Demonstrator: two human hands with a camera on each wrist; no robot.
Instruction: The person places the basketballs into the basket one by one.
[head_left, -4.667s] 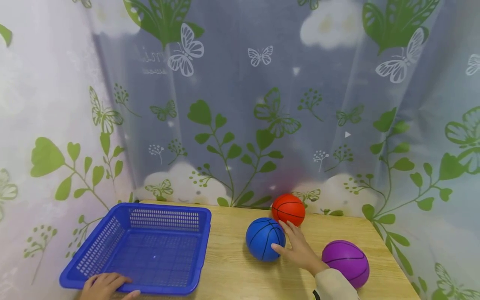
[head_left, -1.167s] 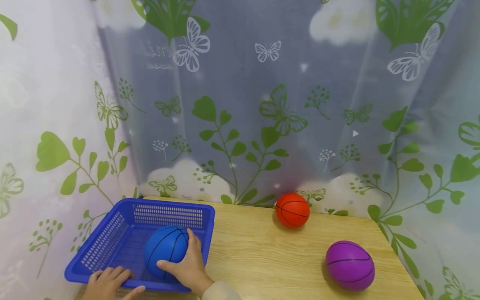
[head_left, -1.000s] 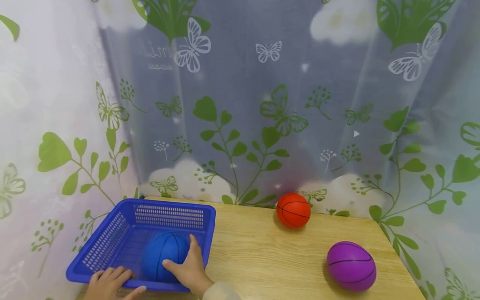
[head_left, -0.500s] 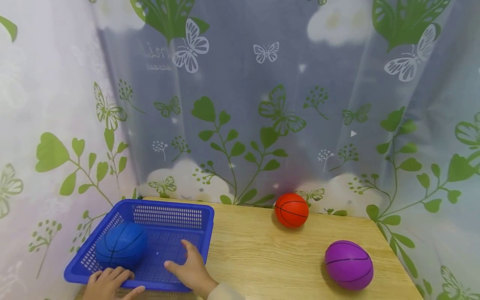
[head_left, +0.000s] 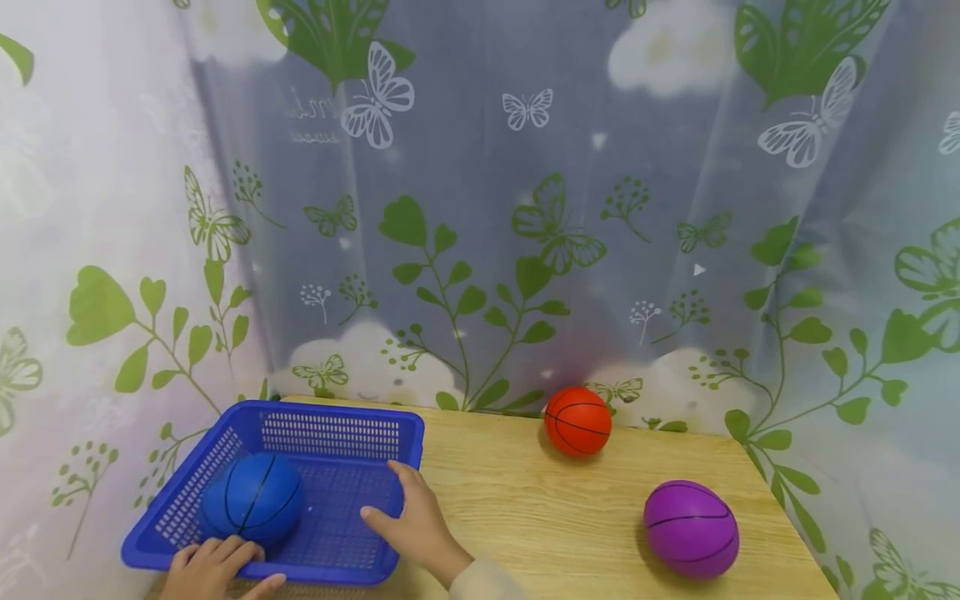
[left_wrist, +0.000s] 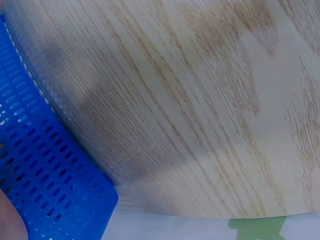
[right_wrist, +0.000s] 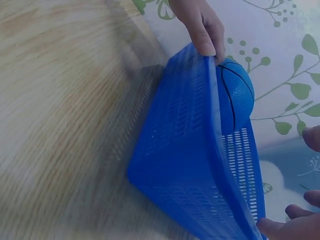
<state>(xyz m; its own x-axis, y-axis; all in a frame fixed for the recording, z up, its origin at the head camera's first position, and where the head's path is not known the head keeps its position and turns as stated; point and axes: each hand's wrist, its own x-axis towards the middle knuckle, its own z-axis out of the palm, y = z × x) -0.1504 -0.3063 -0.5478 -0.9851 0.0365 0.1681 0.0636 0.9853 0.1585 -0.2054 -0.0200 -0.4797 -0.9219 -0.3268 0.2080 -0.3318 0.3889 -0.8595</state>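
Note:
A blue toy basketball (head_left: 258,496) lies in the left part of the blue plastic basket (head_left: 345,500), touching nothing of my right hand. My left hand (head_left: 212,571) grips the basket's near rim, fingers over the inside and thumb outside; the right wrist view shows this hold (right_wrist: 207,32) too. Over the basket's right rim hovers my right hand (head_left: 426,525), fingers spread and nothing in it. On the table to the right sit a red-orange toy basketball (head_left: 577,422) and, nearer, a purple toy basketball (head_left: 692,529).
The basket stands on the left of a wood-grain table (head_left: 487,500). A printed curtain (head_left: 465,167) with leaves and butterflies closes off the back and both sides. The red-orange ball sits close to the back curtain.
My right hand has carried the blue ball from the table into the basket and let go. The ball rolled left inside; the hand then drew back right. My left hand stays on the rim.

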